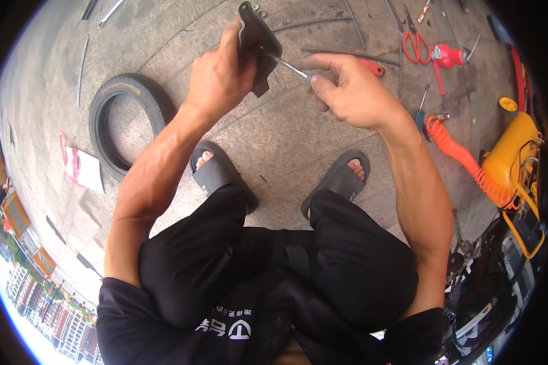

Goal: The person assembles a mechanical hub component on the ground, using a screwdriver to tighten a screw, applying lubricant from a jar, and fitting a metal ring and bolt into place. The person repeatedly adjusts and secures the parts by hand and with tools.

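In my left hand is a dark, curved plastic cover with notched edges, held upright above the ground. My right hand is closed round a slim screwdriver. Its metal shaft points left and its far end meets the face of the cover; the handle is hidden in my palm. Just beyond my right hand lies a red tool handle, partly covered by my fingers. A black tyre lies flat on the ground, left of my left forearm.
Red-handled scissors, a red bottle, another screwdriver and several metal rods lie ahead. At right stands a yellow air tank with a coiled orange hose. A white bag lies left, near my sandalled feet.
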Tool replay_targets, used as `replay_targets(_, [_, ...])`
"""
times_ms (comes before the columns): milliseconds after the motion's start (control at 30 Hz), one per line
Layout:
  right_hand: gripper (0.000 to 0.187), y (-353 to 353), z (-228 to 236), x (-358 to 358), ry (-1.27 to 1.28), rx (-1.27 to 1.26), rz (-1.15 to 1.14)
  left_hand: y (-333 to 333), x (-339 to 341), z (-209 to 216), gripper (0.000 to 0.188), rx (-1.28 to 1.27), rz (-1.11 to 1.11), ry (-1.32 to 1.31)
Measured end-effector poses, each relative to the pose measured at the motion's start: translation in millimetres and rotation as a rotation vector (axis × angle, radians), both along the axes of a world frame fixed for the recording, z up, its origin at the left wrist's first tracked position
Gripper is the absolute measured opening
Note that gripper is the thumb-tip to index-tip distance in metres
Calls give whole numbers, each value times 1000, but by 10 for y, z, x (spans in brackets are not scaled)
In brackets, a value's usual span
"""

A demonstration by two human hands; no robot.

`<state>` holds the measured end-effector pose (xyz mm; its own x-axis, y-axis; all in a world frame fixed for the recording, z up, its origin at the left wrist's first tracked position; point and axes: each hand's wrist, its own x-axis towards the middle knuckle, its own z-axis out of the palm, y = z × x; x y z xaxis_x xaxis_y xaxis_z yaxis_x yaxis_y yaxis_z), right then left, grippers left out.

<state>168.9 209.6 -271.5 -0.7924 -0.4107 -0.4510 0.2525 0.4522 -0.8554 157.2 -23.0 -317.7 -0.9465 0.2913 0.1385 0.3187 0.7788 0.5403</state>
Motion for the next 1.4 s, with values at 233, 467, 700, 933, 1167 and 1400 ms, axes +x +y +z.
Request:
replay_targets(233, [33, -54, -74, 238, -332, -372, -270, -18, 46, -50, 58, 166, 74, -175])
replay_targets(467, [26, 69, 195, 139, 75, -331, -242, -158, 26, -298, 61, 193, 82, -237])
replay_targets(700, [32, -100, -17, 272, 275, 164, -38, -121, 62, -311, 55, 269, 150, -225])
replay_targets(933, [22, -122, -73, 259, 352, 295, -43, 11, 84, -140, 63, 117, 88, -125])
replay_targets(1167, [21, -108, -192, 314, 423, 214, 16, 24, 146, -291, 59, 185, 106, -176])
replay_targets(1400, [25, 550, -877, 535, 41, 137, -457, -298, -41, -615, 46, 890, 387, -619])
